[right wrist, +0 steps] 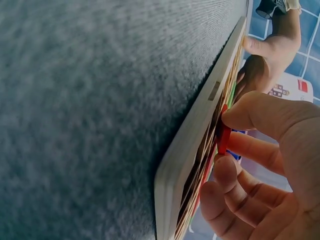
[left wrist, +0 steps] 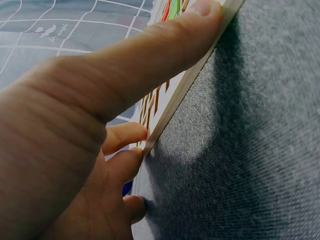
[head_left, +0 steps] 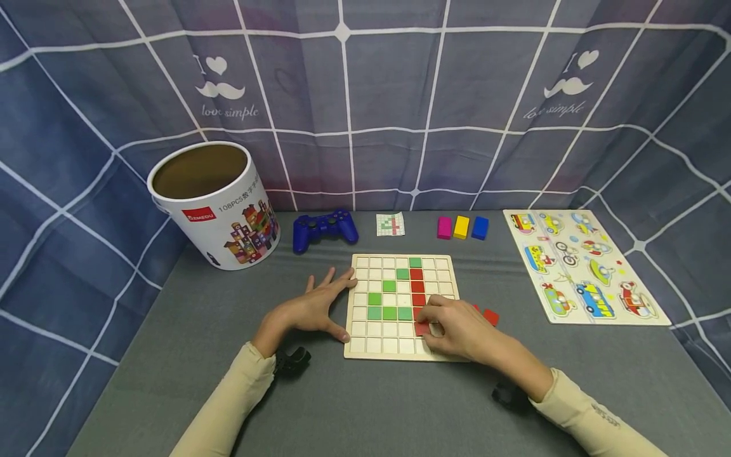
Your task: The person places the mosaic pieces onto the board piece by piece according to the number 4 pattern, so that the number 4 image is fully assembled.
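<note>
A wooden grid board (head_left: 360, 346) lies flat on the grey cloth, with green square tiles (head_left: 389, 313) and a column of red square tiles (head_left: 418, 287) set in its cells. My left hand (head_left: 314, 309) is spread at the board's left edge, its thumb and fingertips touching the rim. At the bottom of the red column my right hand (head_left: 457, 327) pinches a red tile (right wrist: 223, 134) between thumb and fingers, tilted at the board's surface. Loose red tiles (head_left: 490, 317) lie just beyond the right hand, partly hidden by it.
A small pattern card (head_left: 390, 224) lies behind the board. Left of it are a blue game controller (head_left: 325, 230) and a large white bucket (head_left: 228, 222). Pink, yellow (head_left: 460, 227) and blue blocks stand back right, near a vehicle picture board (head_left: 588, 273).
</note>
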Demonstrator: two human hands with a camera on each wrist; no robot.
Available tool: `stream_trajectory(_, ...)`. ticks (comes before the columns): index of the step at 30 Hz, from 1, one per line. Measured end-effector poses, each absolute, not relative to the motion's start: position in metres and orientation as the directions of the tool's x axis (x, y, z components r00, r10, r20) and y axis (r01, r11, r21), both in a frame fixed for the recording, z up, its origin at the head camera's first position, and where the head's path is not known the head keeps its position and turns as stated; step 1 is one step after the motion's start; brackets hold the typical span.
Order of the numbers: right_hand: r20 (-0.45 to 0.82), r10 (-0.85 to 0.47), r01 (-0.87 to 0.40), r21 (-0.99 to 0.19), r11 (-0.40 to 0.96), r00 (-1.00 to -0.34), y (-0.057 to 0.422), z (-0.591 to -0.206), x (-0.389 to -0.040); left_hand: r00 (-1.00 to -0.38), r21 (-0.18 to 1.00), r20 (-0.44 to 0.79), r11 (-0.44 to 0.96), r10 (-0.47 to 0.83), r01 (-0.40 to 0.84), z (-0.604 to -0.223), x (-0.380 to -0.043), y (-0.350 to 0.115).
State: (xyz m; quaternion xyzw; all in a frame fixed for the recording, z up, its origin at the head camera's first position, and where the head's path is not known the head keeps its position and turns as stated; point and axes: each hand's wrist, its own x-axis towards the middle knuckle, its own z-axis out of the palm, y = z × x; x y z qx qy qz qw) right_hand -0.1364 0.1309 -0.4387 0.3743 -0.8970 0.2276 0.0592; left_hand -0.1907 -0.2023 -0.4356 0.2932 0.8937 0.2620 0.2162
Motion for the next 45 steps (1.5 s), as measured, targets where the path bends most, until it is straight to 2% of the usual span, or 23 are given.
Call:
stream_trajectory(11, 0.266, -0.619, -0.672, -0.347, 0.654, -0.739, 0.138, -0.437, -0.135, -0.738, 0.594, -0.241, 0.697, 0.63, 0.402, -0.435, -0.189, -0.202)
stream_trajectory(20, 0.23, -0.469, -0.521, -0.317, 0.792, -0.853, 0.191, -0.43, -0.129, -0.74, 0.588, -0.241, 0.701, 0.628, 0.404, -0.433, -0.19, -0.202)
stream_trajectory(25, 0.218, -0.43, -0.477, -0.269, 0.837, -0.876, 0.213, -0.433, -0.129, -0.736, 0.589, -0.252, 0.703, 0.629, 0.399, -0.432, -0.19, -0.201)
stream_trajectory(38, 0.2, -0.404, -0.445, -0.249, 0.86, -0.893, 0.228, -0.437, -0.131, -0.736, 0.593, -0.241, 0.696, 0.632, 0.404, -0.436, -0.191, -0.2)
stream_trajectory(45, 0.257, -0.421, -0.483, -0.272, 0.832, -0.87, 0.215, -0.433, -0.123, -0.736, 0.593, -0.245, 0.698, 0.631, 0.402, -0.435, -0.192, -0.201)
